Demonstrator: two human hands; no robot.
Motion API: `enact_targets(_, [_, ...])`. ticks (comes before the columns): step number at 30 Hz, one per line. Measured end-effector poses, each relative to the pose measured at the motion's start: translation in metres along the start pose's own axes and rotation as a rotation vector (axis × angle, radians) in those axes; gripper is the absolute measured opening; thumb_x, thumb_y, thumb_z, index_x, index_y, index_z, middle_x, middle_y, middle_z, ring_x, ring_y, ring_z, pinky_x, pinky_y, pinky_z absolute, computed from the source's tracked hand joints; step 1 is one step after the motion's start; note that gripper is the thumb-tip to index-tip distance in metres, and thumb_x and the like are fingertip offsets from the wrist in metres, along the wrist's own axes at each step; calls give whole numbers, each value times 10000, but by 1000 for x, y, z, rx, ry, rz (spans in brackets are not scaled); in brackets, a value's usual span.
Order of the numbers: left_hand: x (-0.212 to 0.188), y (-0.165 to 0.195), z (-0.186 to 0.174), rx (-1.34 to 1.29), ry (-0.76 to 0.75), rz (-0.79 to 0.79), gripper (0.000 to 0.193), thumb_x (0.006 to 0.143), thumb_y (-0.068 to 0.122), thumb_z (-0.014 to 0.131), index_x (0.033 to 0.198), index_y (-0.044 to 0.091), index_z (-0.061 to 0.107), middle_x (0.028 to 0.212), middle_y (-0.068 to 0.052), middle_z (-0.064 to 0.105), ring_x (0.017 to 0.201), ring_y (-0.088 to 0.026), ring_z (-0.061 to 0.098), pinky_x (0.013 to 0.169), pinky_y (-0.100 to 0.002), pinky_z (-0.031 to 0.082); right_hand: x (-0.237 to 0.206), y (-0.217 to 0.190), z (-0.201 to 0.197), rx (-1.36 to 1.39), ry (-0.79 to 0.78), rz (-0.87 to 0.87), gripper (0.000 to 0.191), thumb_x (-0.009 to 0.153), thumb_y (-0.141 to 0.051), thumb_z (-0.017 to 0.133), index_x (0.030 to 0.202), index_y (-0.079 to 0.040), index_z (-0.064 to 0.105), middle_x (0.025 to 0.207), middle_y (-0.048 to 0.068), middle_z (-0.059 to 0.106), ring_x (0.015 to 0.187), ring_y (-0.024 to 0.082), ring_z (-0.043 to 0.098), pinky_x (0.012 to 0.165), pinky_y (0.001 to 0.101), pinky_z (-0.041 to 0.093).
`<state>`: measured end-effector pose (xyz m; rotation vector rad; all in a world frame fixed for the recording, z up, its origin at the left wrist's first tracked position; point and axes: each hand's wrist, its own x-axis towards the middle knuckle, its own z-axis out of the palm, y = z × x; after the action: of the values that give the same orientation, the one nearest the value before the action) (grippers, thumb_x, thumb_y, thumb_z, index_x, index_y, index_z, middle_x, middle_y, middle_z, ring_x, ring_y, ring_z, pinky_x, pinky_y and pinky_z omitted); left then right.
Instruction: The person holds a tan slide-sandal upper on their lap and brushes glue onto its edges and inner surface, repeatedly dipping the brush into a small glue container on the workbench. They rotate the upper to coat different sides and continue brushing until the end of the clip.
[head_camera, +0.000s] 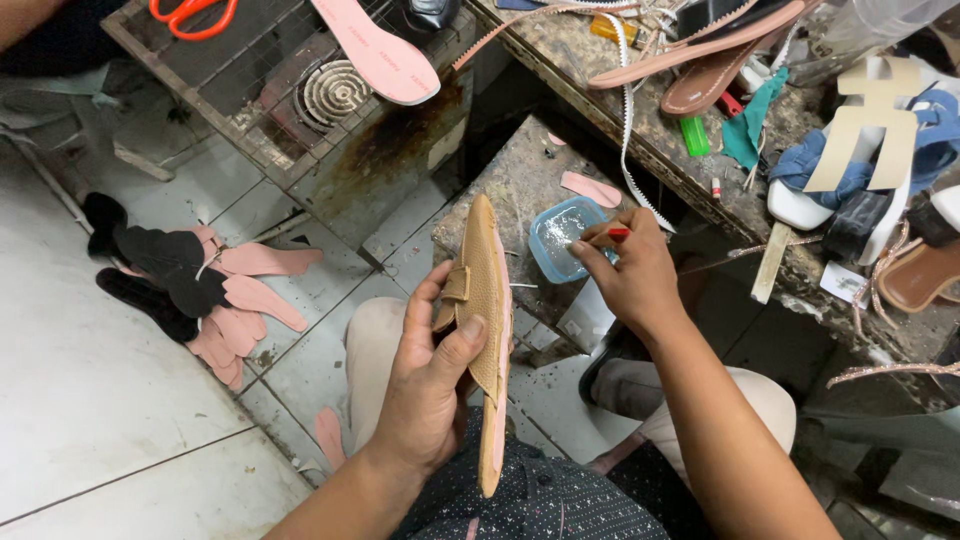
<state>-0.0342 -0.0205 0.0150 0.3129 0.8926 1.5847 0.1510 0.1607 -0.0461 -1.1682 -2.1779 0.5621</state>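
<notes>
A cluttered table (700, 190) is seen running along the upper right, and everything below is placed from it. On its lower step, a small blue plastic tub (560, 238) holding a clear, glossy substance is set beside a loose pink insole piece (590, 188). To the left of the table, a rusty wire-topped stand (300, 110) is seen carrying a long pink insole (378, 50) and orange-handled scissors (195, 14). Further left of the table, on the tiled floor (110, 390), black and pink cut sole pieces (200, 290) are heaped. In front of the table, over the lap, a tan sandal sole (486, 330) with a strap and pink backing is held on edge by the left hand (425, 385), the grip closed around it with the thumb pressed on its leather face. The right hand (632, 275) is kept at the tub's rim, its grip pinched narrowly on a thin red-handled tool (617, 234).
</notes>
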Motion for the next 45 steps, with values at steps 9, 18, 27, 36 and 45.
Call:
enact_targets(9, [3,4,-4,-3,66,-104,738,931,248,659,1570,174,297,1138,-133,613,892,-220,658,747,-377,573,-25,-8,-17,88,46,151,155,956,-175,745,1042,-47,730,1030,123,698,898,245,688,778,339,545])
enact_targets(18, [5,-2,10,-20,-53,-31,779,934,222,692,1582,129,270,1236,-120,597,1051,-190,633,907,-358,563,-97,-63,-42,1298,63,232,237,1020,-16,622,1228,94,598,1140,264,700,969,337,738,855,477,640])
enact_targets(27, [3,-4,15,-6,-67,29,804,933,226,724,1583,91,270,1276,-135,579,1100,-200,598,952,-358,529,-113,-94,-44,1213,16,77,207,1013,38,611,1218,72,612,1221,294,675,1082,332,710,963,495,609])
enact_targets(36, [1,-4,16,11,-80,48,763,942,201,707,1566,74,287,1310,-109,575,1153,-172,581,1003,-340,505,-104,-85,-41,1226,10,69,202,1004,46,595,1206,53,603,1283,281,640,1197,319,672,1064,495,567])
enact_targets(45, [2,-4,13,43,-50,54,745,948,200,696,1562,73,292,1278,-123,576,1111,-183,595,969,-340,529,-120,-86,-42,1204,-45,146,191,973,35,613,1163,49,616,1254,277,655,1187,324,674,1071,474,550])
